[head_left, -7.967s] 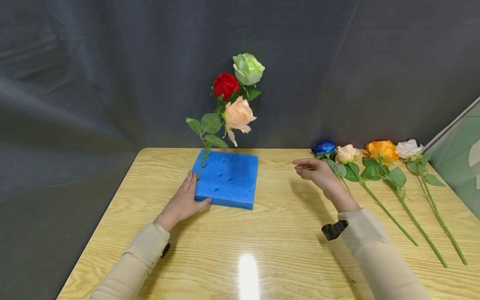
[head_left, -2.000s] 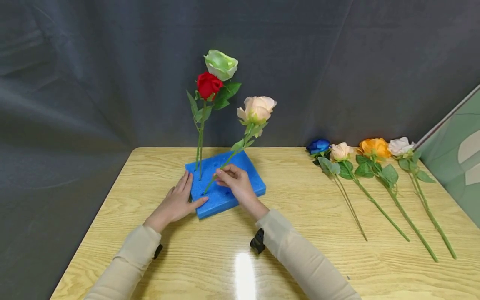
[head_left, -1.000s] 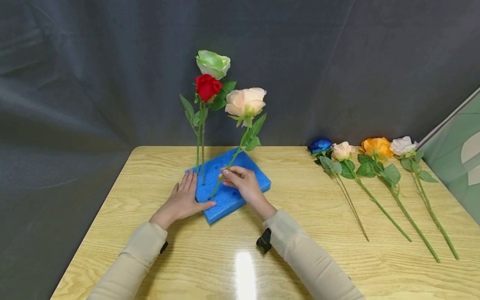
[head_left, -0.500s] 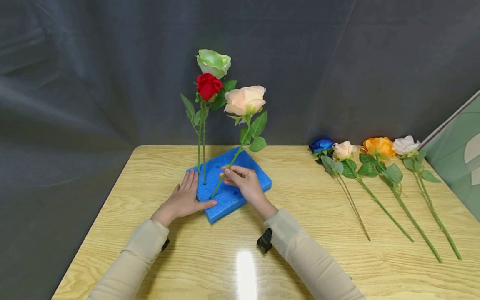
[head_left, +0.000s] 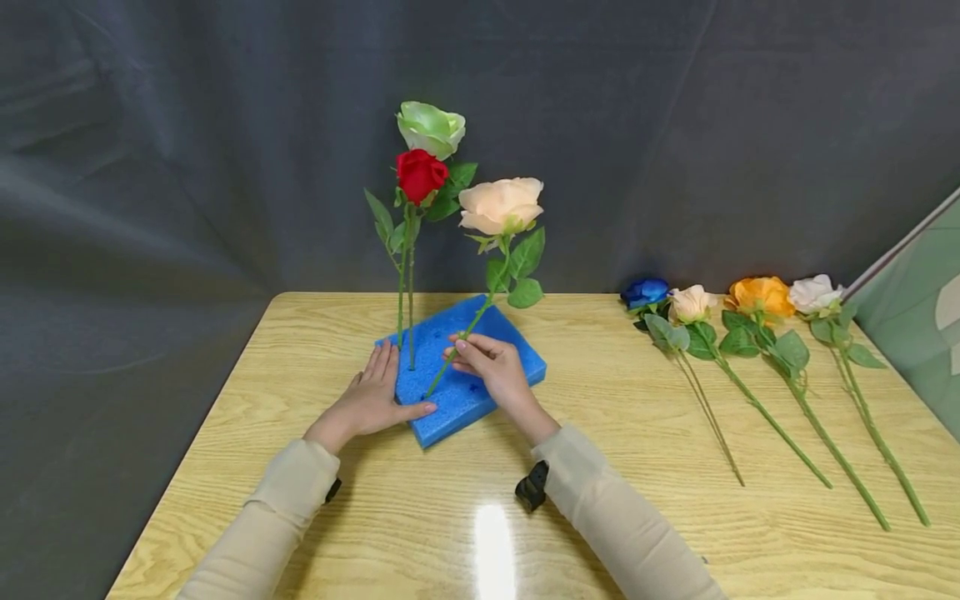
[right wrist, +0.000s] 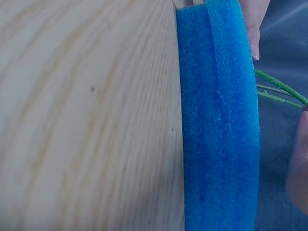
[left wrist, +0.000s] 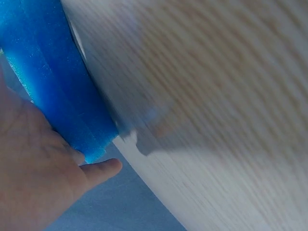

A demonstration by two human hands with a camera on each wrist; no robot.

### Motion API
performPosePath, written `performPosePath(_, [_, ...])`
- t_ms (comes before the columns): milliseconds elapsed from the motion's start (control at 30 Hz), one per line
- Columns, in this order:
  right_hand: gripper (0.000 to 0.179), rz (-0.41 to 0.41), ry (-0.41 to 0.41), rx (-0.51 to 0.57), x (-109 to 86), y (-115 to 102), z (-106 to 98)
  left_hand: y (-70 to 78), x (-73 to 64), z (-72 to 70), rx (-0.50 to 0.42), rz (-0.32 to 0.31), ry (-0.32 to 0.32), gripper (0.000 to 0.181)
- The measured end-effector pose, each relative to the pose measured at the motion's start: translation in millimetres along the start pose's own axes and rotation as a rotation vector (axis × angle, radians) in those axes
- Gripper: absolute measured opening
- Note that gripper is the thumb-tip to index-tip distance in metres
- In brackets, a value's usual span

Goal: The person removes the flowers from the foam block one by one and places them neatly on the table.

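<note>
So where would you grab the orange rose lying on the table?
Probably by the lower stem of the orange rose, pinched from above and the near side: that part is slim, leafless and apart from the white rose beside it, while leaves bunch farther up.

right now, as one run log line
left hand: touches blue foam; right hand: pinches peach rose; red rose, green rose: in foam

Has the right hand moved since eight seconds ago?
Yes: the right hand went left, away from the blue flower lying on the table, and now holds a stem over the foam.
</note>
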State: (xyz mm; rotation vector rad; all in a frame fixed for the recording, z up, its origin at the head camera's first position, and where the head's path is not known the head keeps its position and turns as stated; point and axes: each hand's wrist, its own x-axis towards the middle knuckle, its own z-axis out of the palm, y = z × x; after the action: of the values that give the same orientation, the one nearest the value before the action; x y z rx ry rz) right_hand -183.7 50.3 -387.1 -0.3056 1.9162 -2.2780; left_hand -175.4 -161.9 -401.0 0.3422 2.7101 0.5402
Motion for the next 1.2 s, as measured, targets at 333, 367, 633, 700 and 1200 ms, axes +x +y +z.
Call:
performPosePath(333, [0.033, 0.001, 0.005, 0.031, -2.2, 1.3, -2.9, 2.0, -2.7, -0.3, -0.019, 0.001, -0.003, 0.117])
performPosePath(367, [0.034, 0.001, 0.003, 0.035, -2.2, 2.1, -3.3, 2.1, -2.8, -0.1, -0.02, 0.002, -0.003, 0.117])
performPosePath(633, [0.036, 0.002, 0.005, 0.071, -4.0, 5.4, -4.7, 0.9, -2.3, 2.2, -0.019, 0.007, -0.009, 0.117])
performPosePath(700, [0.037, -0.002, 0.003, 0.076, -4.2, 5.6, -4.9, 0.9, -2.2, 2.4, -0.021, 0.005, -0.01, 0.117])
performPosePath(1200, [0.037, -0.002, 0.09, 0.092, -3.3, 3.2, -4.5, 1.1, 0.4, 1.9, -0.016, 0.0, -0.014, 0.119])
